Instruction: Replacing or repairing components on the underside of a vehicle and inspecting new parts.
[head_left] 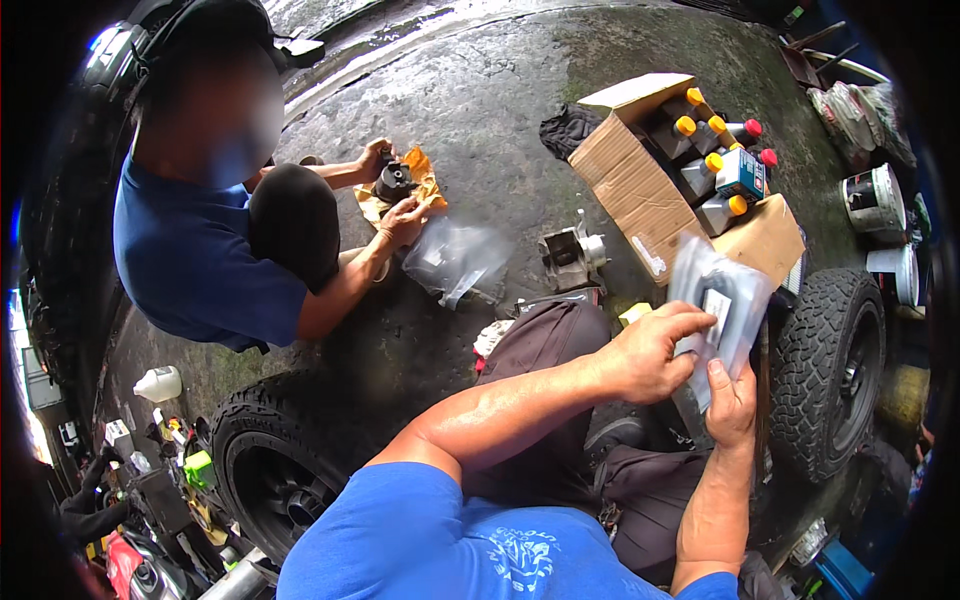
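Note:
My right hand (pixel 733 402) grips a clear plastic bag (pixel 745 290) by its lower edge, thumb on top. A dark part and a white label show inside the bag; the part's kind is blurred by the plastic. At the bag's left edge is my left hand (pixel 655 352), its index finger reaching across toward the label and its other fingers curled against the plastic. Left of the bag, a grey cast metal part (pixel 575 255) lies on the floor.
A co-worker crouches at the left, holding a dark metal part (pixel 394 182) over orange-brown paper (pixel 425 180). Another clear plastic bag (pixel 455 262) lies nearby. An open cardboard box (pixel 640 195) holds several bottles. Tyred wheels (pixel 825 375) stand at the right and lower left (pixel 270 465).

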